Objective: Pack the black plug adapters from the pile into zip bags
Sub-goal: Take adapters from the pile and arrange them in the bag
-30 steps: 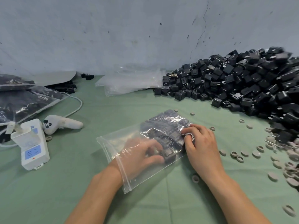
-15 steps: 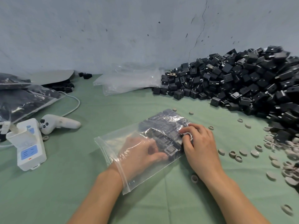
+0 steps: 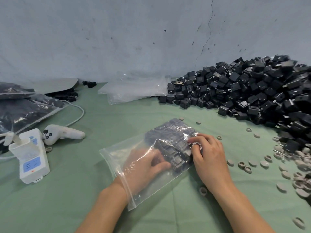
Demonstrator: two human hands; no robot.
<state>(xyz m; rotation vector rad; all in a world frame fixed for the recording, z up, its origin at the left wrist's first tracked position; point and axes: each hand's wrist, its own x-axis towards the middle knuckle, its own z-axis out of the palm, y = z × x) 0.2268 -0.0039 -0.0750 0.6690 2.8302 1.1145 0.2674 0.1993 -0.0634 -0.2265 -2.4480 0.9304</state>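
Note:
A clear zip bag [image 3: 117, 153] lies on the green cloth in front of me, its far half filled with black plug adapters [image 3: 171, 137]. My left hand [image 3: 144, 165] is inside the bag through its open mouth, and its fingers touch the adapters there. My right hand [image 3: 208, 157] rests outside on the bag's right edge, with curled fingertips pinching the plastic over the adapters. The big pile of loose black adapters [image 3: 252, 91] lies at the back right against the wall.
Empty clear bags [image 3: 134, 88] lie by the wall behind the zip bag. Filled bags [image 3: 25, 111] are stacked at the left, near a white power strip [image 3: 32, 157] and a white controller [image 3: 64, 133]. Several grey rings [image 3: 244, 165] are scattered at the right.
Both hands and the bag stay in nearly the same place. My left fingers shift slightly among the adapters inside the bag.

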